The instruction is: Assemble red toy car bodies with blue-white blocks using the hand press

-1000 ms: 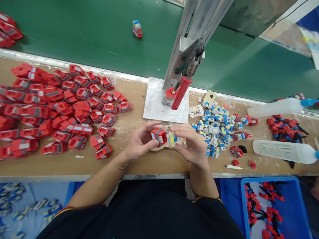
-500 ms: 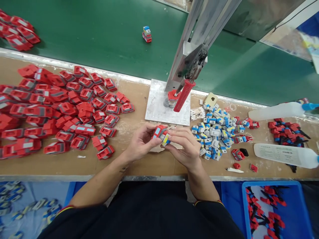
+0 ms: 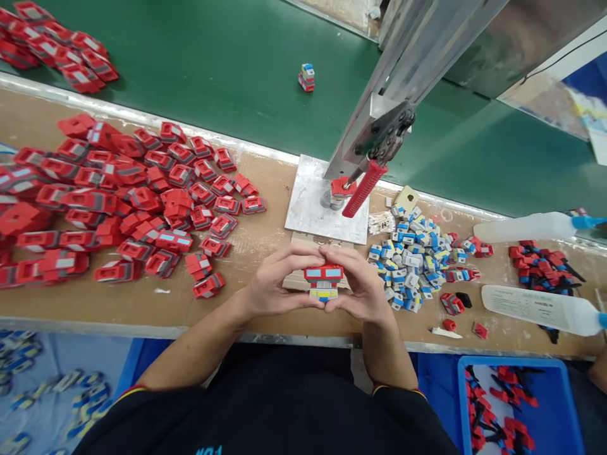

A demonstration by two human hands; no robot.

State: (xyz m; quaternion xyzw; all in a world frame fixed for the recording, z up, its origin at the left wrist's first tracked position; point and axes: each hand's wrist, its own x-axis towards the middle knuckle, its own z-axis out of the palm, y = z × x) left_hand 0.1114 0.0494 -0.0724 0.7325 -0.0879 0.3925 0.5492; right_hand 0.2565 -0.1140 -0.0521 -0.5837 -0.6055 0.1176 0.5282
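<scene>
Between my two hands is a toy robot torso, red on top with light-blue windows and a grey, yellow and blue lower piece. My left hand grips its left side, fingers over the top and thumb at the bottom. The right hand closes round its other side in the same way, and the fingertips of both hands meet above and below it. Just beyond the hands, a metal plate carries a toggle clamp with a red handle. A red part sits under the clamp.
Many red toy parts cover the left of the table. A pile of grey-blue parts lies to the right, with two plastic bottles beyond. One assembled piece stands on the green belt. A blue bin is lower right.
The torso has turned from a slant to face me squarely. Both hands have shifted to a matching grip on its two sides. The camera view has moved slightly.
</scene>
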